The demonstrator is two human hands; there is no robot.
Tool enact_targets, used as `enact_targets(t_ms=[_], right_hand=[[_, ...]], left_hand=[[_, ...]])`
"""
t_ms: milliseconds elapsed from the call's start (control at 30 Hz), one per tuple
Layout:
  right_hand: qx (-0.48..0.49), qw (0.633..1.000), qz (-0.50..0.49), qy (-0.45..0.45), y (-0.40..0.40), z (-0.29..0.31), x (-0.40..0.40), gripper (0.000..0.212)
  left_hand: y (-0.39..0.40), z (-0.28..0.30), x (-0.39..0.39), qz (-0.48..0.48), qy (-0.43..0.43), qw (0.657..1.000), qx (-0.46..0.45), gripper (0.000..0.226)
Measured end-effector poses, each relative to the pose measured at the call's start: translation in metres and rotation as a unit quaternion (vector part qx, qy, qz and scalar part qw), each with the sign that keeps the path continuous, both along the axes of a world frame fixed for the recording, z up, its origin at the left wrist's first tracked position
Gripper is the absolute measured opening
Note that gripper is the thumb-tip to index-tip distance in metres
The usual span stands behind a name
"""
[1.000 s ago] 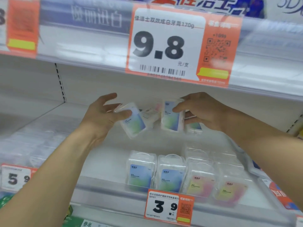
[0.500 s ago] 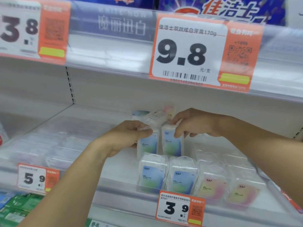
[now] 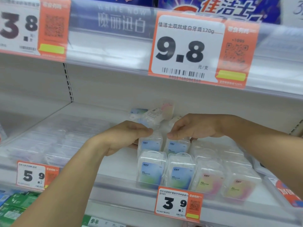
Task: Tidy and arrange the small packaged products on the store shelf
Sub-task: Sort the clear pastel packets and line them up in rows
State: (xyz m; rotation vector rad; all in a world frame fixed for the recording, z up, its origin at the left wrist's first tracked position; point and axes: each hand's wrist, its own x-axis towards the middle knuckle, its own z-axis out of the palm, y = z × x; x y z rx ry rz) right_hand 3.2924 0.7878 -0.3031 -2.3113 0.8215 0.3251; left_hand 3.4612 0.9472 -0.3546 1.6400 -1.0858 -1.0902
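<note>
With my left hand [image 3: 124,136] and right hand [image 3: 195,128] each pinching a clear blue-labelled plastic pack [image 3: 150,143] [image 3: 177,145] by its top, I should seat both upright, labels forward, squarely behind the near row on the white shelf [image 3: 114,166].

White metal shelf [image 3: 118,167] under my fingers, plain white back panel [image 3: 114,89] behind them with a slotted upright [image 3: 68,82] off to their left. Shelf above my fingers carries a clear rail with 9.8 price tag [image 3: 188,48] and 3.8 price tag [image 3: 19,25]. Below my fingers, front rail holds 3.9 price tag [image 3: 177,203] and 5.9 price tag [image 3: 32,175]. Light even, soft.
</note>
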Motion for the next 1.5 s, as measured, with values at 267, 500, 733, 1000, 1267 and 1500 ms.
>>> enact_targets(t_ms=[267, 500, 733, 1000, 1267, 1500], right_hand=[[0.021, 0.999, 0.036, 0.014, 0.014, 0.008, -0.005, 0.043], [0.041, 0.998, 0.046, 0.001, 0.017, 0.009, -0.008, 0.042], [0.054, 0.997, 0.05, 0.001, 0.015, 0.007, -0.009, 0.041], [0.041, 0.997, 0.062, 0.008, 0.017, 0.008, -0.006, 0.034], [0.061, 0.996, 0.064, 0.001, 0.015, 0.003, 0.0, 0.027], [-0.014, 1.0, 0.008, -0.014, -0.002, 0.001, 0.013, 0.03]], left_hand=[[0.007, 0.004, -0.006, -0.099, 0.03, 0.994, 0.038, 0.034], [0.008, 0.007, -0.009, -0.098, -0.001, 0.994, 0.047, 0.035], [0.009, 0.007, -0.004, -0.122, -0.002, 0.991, 0.054, 0.042], [0.009, 0.007, -0.002, -0.146, -0.019, 0.988, 0.047, 0.041], [0.007, 0.007, -0.002, -0.156, -0.023, 0.986, 0.048, 0.044], [0.006, 0.01, 0.0, -0.122, -0.014, 0.992, 0.038, 0.04]])
